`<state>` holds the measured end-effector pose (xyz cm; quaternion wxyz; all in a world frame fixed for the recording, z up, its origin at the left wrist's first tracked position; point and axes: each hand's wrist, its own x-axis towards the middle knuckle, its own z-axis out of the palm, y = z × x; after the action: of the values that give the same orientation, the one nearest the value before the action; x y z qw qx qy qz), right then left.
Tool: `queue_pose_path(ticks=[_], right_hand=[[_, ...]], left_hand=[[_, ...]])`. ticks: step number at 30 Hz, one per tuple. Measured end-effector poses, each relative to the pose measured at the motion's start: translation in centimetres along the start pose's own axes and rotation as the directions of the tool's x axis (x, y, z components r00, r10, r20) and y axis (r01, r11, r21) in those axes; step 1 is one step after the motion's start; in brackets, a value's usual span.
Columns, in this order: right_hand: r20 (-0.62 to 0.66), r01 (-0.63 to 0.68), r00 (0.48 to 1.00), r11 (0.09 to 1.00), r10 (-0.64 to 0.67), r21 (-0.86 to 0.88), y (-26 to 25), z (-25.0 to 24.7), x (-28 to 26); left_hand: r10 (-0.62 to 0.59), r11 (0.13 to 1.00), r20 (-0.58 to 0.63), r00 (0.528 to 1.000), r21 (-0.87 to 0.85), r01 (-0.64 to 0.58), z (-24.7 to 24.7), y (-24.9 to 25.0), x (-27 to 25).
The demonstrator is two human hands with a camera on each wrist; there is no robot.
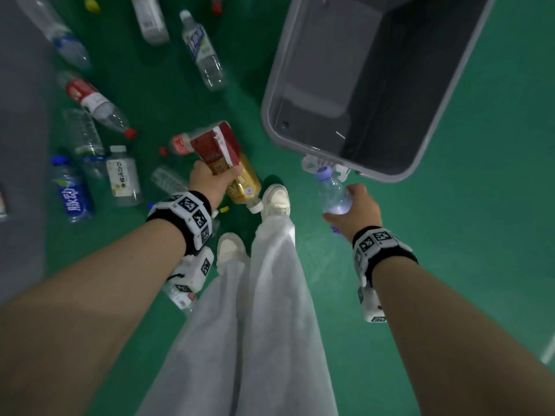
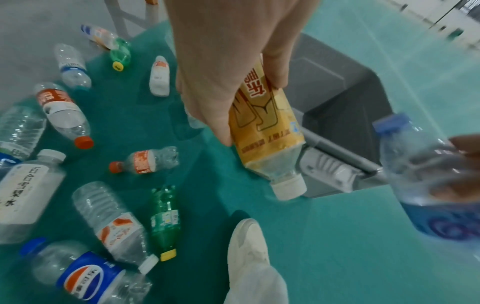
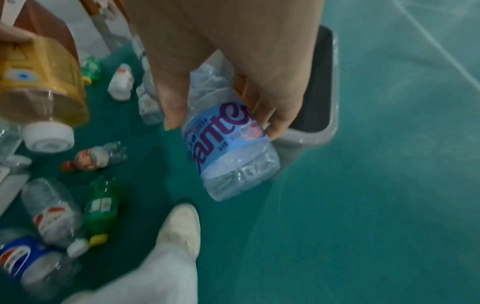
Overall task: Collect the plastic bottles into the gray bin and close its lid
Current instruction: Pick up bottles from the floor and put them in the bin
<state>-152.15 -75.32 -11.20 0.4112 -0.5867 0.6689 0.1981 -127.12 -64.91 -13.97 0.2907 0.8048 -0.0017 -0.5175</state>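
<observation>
Over a green floor: two bottles held, gray bin open.

Gripped cap-down in the left hand, the yellow-and-red-labelled bottle shows a white cap; the right hand curls round a clear, blue-labelled bottle, its cap pointing at the gray bin just beyond. Left of the left hand, scattered bottles lie on the green floor.

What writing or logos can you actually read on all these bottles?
"ante": purple letters, partly covered, on the blue-label bottle in the right hand.
Pepsi globe logo, no readable word: blue-label bottle on the floor.
Chinese characters, too blurred to read: gold-label bottle in the left hand, white-label bottle.
Other labels: unreadable.
</observation>
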Motion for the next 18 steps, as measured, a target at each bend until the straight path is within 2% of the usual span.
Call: queue_pose_path(ticks=[4,9,12,18], right_hand=[[-0.127,0.071,0.99,0.997,-0.069,0.008,-3.2,-6.7,-0.3],[-0.179,0.09,0.979,0.993,-0.102,-0.07,-6.2,-13.3,4.5],[-0.135,0.112,0.983,0.989,-0.124,-0.091,-7.7,-15.7,8.5],[-0.022,0.121,0.992,0.988,-0.124,-0.097,-9.0,-17.9,16.0]], left_hand=[[0.011,0.987,0.067,0.998,-0.16,0.0,3.3,3.8,-3.9],[-0.082,0.958,0.102,0.991,-0.264,0.107,10.2,9.0,-3.2],[-0.174,0.932,0.108,0.979,-0.303,0.199,14.0,12.1,-0.9],[-0.341,0.916,0.088,0.936,-0.191,0.352,18.5,14.8,4.8]])
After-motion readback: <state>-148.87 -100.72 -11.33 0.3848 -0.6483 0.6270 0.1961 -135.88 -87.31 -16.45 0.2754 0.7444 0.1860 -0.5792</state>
